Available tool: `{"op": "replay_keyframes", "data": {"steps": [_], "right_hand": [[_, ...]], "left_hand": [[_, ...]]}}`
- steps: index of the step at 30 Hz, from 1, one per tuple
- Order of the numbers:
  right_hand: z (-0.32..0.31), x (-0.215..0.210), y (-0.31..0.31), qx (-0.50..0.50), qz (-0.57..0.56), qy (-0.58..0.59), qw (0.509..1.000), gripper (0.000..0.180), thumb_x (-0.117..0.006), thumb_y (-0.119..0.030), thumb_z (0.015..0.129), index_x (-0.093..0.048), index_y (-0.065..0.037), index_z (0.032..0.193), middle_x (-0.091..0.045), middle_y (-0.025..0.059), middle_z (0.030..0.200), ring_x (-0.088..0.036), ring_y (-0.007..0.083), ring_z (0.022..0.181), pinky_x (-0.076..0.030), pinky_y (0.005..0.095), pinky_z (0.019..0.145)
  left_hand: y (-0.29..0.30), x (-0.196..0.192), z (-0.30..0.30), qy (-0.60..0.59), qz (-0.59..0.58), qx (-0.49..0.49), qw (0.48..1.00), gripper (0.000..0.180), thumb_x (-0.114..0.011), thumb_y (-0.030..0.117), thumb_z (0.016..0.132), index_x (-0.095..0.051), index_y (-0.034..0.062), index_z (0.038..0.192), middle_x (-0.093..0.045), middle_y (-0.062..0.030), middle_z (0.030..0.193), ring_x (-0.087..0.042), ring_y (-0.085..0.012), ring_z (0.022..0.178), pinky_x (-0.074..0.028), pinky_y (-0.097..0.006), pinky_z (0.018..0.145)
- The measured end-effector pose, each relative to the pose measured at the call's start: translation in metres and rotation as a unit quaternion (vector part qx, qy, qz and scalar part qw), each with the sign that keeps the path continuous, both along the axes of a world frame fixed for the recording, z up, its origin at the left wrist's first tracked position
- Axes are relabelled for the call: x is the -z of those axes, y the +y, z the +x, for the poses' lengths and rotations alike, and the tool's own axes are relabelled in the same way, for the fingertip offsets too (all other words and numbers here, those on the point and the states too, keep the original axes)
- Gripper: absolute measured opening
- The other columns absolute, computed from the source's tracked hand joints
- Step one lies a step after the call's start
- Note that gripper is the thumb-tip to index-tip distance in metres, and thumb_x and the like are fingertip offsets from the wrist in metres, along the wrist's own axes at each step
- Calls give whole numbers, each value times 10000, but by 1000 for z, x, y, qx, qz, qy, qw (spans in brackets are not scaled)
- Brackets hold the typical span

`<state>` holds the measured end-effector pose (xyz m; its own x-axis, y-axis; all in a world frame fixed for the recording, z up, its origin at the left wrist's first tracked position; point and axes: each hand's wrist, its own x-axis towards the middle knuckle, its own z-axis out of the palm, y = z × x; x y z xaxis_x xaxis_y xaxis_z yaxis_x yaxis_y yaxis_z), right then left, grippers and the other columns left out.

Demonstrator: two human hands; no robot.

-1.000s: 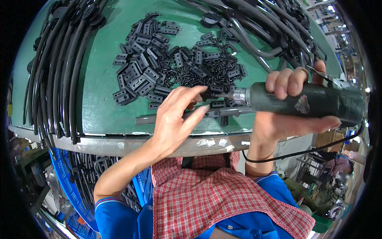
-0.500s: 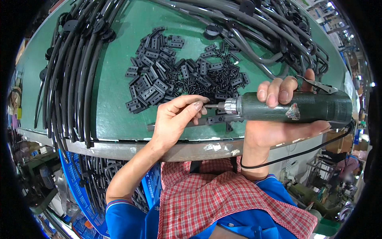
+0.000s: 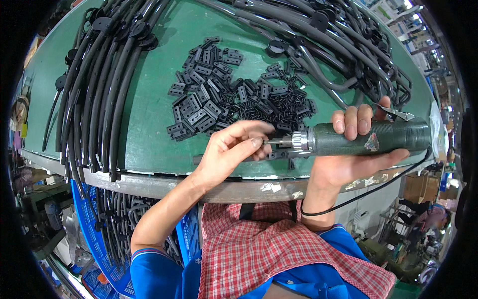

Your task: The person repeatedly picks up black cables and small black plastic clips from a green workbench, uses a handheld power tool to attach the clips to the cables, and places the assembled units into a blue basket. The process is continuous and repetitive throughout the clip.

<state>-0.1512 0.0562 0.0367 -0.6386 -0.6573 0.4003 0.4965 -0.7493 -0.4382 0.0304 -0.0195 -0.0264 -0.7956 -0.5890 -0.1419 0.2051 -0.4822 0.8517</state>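
A dark green electric screwdriver [image 3: 371, 138] lies level in my right hand [image 3: 343, 149], its bit pointing left. My right fingers curl over its top, close to the metal lever, and the thumb runs along its underside. At the tip of the bit [image 3: 271, 142], the thumb and fingers of my left hand [image 3: 234, 149] are drawn together. The left index finger is blurred, and whatever those fingers pinch is too small to make out. Under the two hands lies a dark tube [image 3: 199, 159] with a black slotted block [image 3: 278, 155] along it, partly covered by them.
Black slotted blocks [image 3: 199, 107] and small dark screws [image 3: 254, 109] are heaped on the green table [image 3: 149, 134]. Bent dark tubes are stacked at the left [image 3: 99, 99] and far right [image 3: 318, 40]. A black cord [image 3: 358, 199] hangs from the screwdriver. Below the table edge stands a blue crate [image 3: 92, 224].
The left index finger has lifted slightly and blurs at the bit tip. The screwdriver sits a little lower in my right hand's grip. The whole view has shifted slightly.
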Motion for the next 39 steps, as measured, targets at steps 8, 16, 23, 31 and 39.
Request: {"op": "replay_keyframes", "data": {"steps": [8, 16, 23, 31, 39], "right_hand": [[9, -14, 12, 53, 116, 167, 978, 917, -512, -735, 796, -380, -5, 1334, -480, 61, 709, -504, 177, 543, -419, 344, 523], [19, -5, 3, -12, 94, 275, 957, 1065, -453, -829, 709, -292, -30, 1395, -518, 83, 723, -540, 207, 536, -452, 372, 491], [26, -14, -3, -174, 87, 378, 905, 770, -638, -463, 785, -331, -60, 1365, -524, 84, 724, -550, 211, 597, -453, 371, 564], [12, 2, -27, -241, 27, 188, 952, 681, -681, -387, 828, -379, -28, 1321, -476, 26, 696, -493, 135, 578, -426, 301, 549], [-47, 24, 78, -101, 45, -73, 991, 702, -533, -612, 867, -466, -45, 1276, -361, -27, 629, -376, 74, 481, -346, 249, 452]], "left_hand": [[17, 13, -2, -201, -612, -4, 765, 347, -706, 199, 751, -654, 24, 1047, -613, -92, 960, -567, -257, 863, -462, -351, 761], [18, 21, -2, -212, -633, -20, 745, 302, -694, 206, 758, -663, 51, 1016, -606, -47, 925, -558, -219, 862, -435, -351, 750], [21, 25, 0, -215, -610, -7, 763, 302, -681, 213, 765, -663, 38, 1010, -604, -51, 903, -558, -225, 859, -416, -358, 750], [19, 24, -1, -201, -623, -25, 755, 263, -671, 225, 798, -671, 39, 985, -603, -43, 884, -556, -217, 849, -422, -355, 755], [21, 14, 4, -187, -712, 25, 677, 528, -616, 54, 731, -574, 170, 1244, -579, -75, 885, -578, -240, 786, -486, -353, 682]]}}
